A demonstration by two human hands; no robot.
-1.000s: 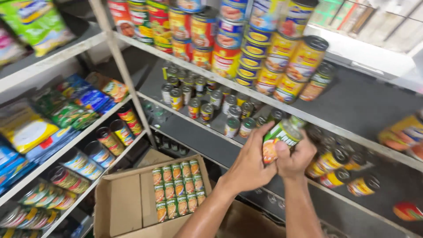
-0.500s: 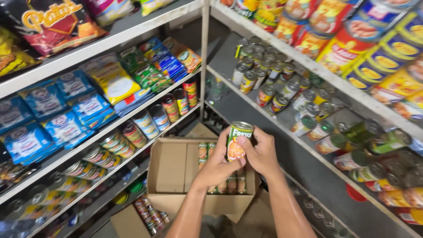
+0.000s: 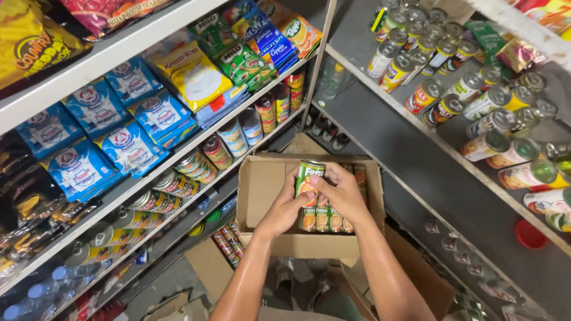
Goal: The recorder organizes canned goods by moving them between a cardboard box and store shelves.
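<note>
Presently both hands hold one green-labelled can (image 3: 308, 178) upright above the open cardboard box (image 3: 256, 190). Left hand (image 3: 285, 211): grip clenched on the can's lower left side, thumb across the label. Right hand (image 3: 344, 193): grip wrapped on the can's right side, fingers (image 3: 324, 183) over the front near the top rim. Can sits between the two palms, touching both. Below it, a row of like cans (image 3: 324, 219) stands upright against the box's near wall. Box rests on the floor between two shelf units; the left shelf (image 3: 148, 178) carries pouches and tins lying on their sides, the right shelf (image 3: 416, 154) more cans toward its far edge.
</note>
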